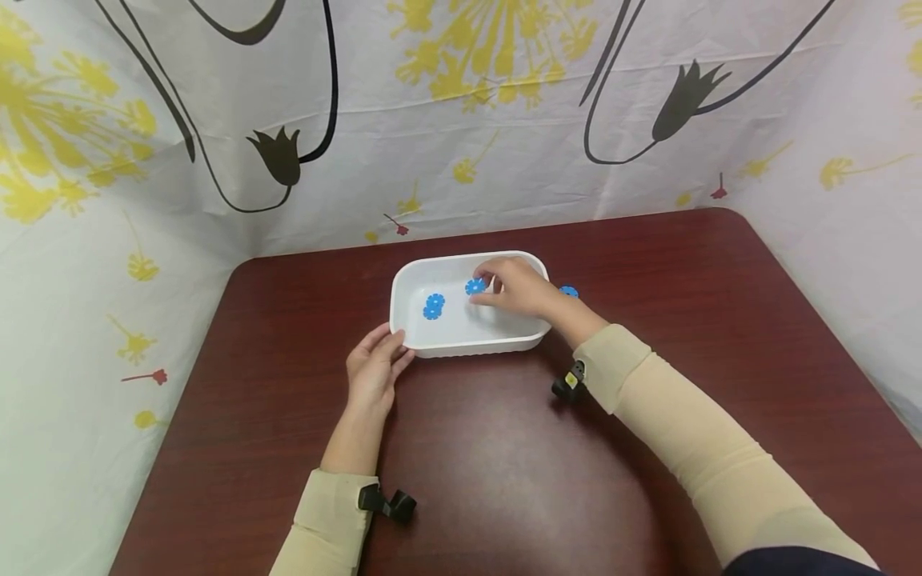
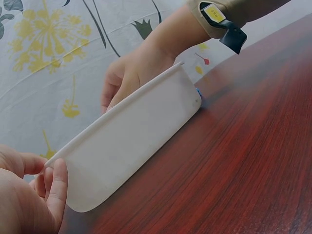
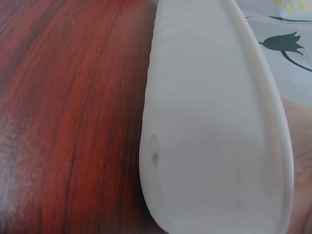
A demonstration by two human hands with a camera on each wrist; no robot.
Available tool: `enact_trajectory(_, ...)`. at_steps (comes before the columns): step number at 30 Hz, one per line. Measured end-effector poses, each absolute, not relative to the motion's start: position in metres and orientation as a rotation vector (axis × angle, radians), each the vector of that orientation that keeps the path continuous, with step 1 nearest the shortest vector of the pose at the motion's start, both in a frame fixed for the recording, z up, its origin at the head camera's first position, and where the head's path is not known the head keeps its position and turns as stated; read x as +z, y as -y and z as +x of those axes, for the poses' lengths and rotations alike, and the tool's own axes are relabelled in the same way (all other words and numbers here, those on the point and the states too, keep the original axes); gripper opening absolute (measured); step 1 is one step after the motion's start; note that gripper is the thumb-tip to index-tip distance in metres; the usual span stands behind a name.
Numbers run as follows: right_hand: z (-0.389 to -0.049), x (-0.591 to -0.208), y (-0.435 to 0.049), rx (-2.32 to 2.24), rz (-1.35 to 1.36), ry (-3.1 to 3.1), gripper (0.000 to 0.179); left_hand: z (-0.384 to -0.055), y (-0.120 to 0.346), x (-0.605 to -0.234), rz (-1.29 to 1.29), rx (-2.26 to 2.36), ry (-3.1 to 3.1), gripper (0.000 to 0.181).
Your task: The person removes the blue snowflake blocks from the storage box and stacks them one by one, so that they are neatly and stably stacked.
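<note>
We see the right hand (image 1: 515,286) reaching over the rim into the white tray (image 1: 468,349), its thumb and forefinger curved and set moderately apart, with a visible gap between them. The blue disc (image 1: 475,286) lies right in that gap, at the mouth of the fingers: the forefinger tip is just above it in the head view, the thumb tip just below, and the disc reaches slightly past the thumb. We cannot tell whether the fingers pinch it or whether it rests on the tray's floor, since the left wrist view shows only the hand dipping behind the tray wall and the right wrist view shows mostly the tray's outer side. Well to the left of these fingers, a pair of blue discs (image 1: 434,307) lies on the tray floor, one overlapping the other. Another blue disc (image 1: 569,291) sits outside the tray, just beyond its right end and partly hidden by the right forearm. Our left hand (image 1: 370,376) grips the tray's near left corner, thumb on the rim and fingers against the outer wall. The tray stands on the dark red table (image 1: 490,472), before a cloth (image 1: 446,188) printed with flowers.
</note>
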State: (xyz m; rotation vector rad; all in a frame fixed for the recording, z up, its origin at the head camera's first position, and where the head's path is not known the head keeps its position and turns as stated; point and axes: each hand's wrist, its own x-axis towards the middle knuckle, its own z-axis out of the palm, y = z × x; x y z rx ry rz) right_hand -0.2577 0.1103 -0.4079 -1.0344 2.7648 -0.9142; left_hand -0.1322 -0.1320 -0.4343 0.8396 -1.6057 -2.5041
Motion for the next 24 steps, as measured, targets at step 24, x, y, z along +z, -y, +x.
enact_trajectory(24,-0.252,-0.404,-0.144,-1.12,-1.04,-2.843,0.032,-0.132,0.132,-0.434,0.839,-2.498,1.623,0.041)
